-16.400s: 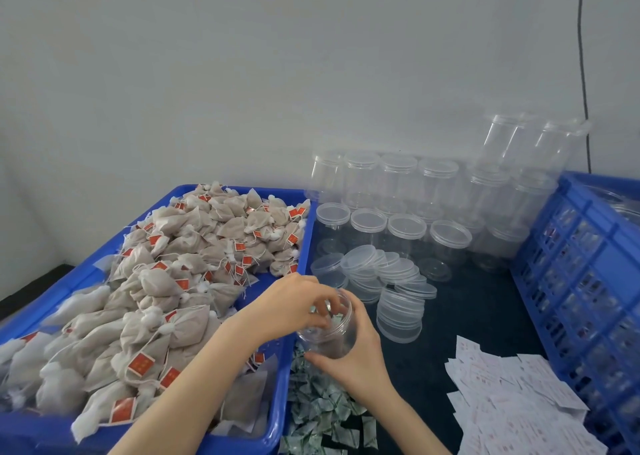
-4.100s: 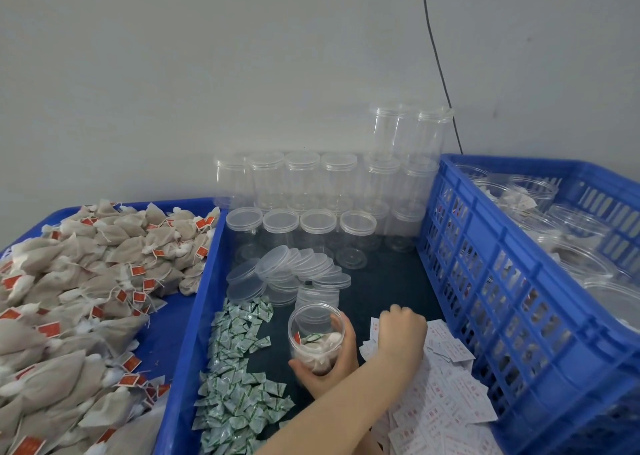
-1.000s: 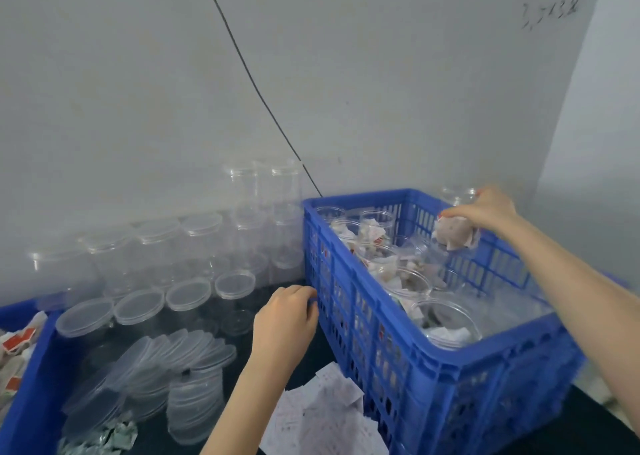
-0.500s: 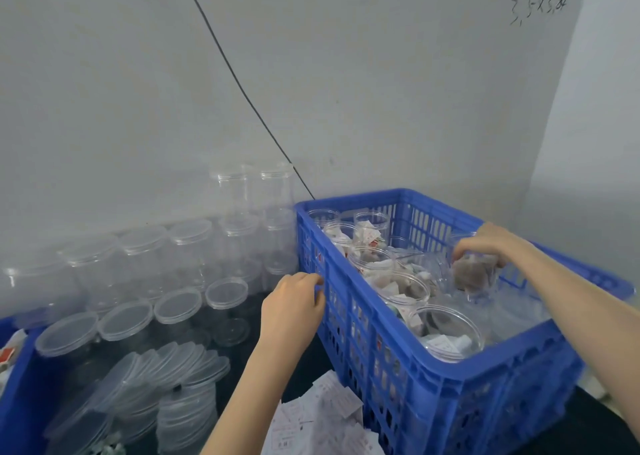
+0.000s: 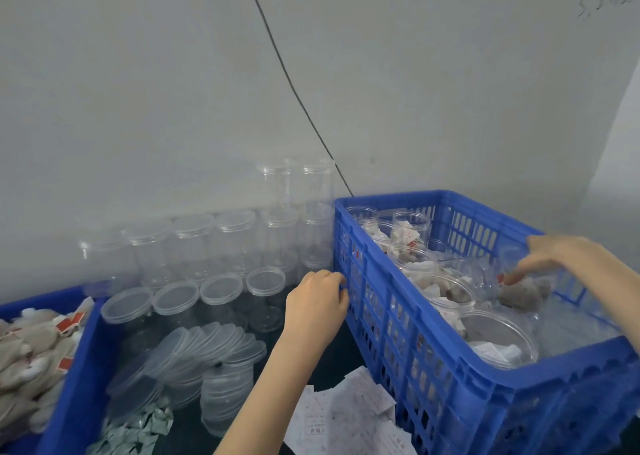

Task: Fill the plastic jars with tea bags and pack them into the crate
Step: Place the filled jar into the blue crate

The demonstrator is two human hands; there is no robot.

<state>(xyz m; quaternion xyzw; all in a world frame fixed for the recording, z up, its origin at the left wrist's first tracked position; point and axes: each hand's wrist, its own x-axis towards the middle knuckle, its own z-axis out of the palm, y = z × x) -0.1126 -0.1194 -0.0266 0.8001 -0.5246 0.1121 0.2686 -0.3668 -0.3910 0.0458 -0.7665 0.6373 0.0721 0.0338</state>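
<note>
Your right hand (image 5: pixel 550 257) has let go of the jar (image 5: pixel 519 281): half a second ago it gripped the jar from above as it went down into the crate (image 5: pixel 450 382), and now the fingers are spread and loose just over it, holding nothing. The jar, tea bags showing through its wall, sits inside the crate near the far right side, among the other filled ones. So this jar looks packed, and your next job is likely to fetch an empty one.

Your left hand (image 5: pixel 317 304) has stayed where it was, fingers curled against the crate's left wall; whether they hook into the slots I cannot tell.

Counts, as far as the view allows:
- One crate, with about eight open filled jars visible; blur hides the exact number.
- Four capped jars in the front row (image 5: pixel 194 297), about six behind, two more stacked on top.
- One fanned pile of loose lids (image 5: pixel 204 354), too overlapped to count.
- One bin of tea bags (image 5: pixel 31 347) at left, uncountable.
- A heap of green packets (image 5: pixel 135 434) and one of paper slips (image 5: pixel 346 416).
</note>
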